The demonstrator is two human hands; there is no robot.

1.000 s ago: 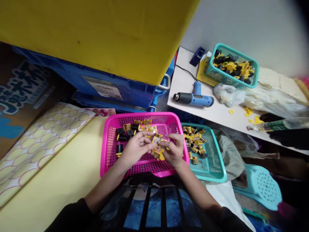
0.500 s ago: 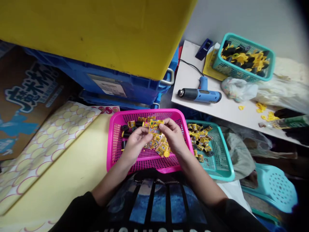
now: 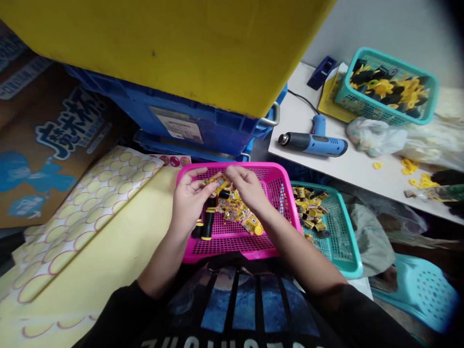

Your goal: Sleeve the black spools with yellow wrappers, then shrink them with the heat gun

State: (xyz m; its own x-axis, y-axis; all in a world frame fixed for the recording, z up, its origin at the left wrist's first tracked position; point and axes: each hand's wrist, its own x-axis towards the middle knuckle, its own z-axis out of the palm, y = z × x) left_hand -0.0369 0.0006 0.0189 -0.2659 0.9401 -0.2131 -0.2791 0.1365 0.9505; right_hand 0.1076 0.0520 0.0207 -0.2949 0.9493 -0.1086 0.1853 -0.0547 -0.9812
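My left hand (image 3: pixel 191 191) is raised over the pink plastic mesh basket (image 3: pixel 281 193) and pinches a small yellow printed packet (image 3: pixel 217 182) in its fingers. My right hand (image 3: pixel 247 187) sits just to the right, its fingertips at the packet's end; I cannot tell whether they grip it. Below my hands, a heap of similar yellow packets (image 3: pixel 232 211) lies in the basket. Black spools with yellow ends (image 3: pixel 208 224) stand beside the heap, close under my left wrist.
A teal mesh basket (image 3: pixel 348 246) of yellow packets adjoins the pink one on the right. On the white table (image 3: pixel 290 130) lie a blue heat gun (image 3: pixel 311 144), a tape dispenser (image 3: pixel 322 72) and a teal basket (image 3: pixel 387 89) of black-and-yellow parts. A blue crate (image 3: pixel 188 128) stands ahead.
The packet has shifted left and now sits mostly in my left hand's fingers. Both hands have moved left, and the whole scene has slid right in the view.
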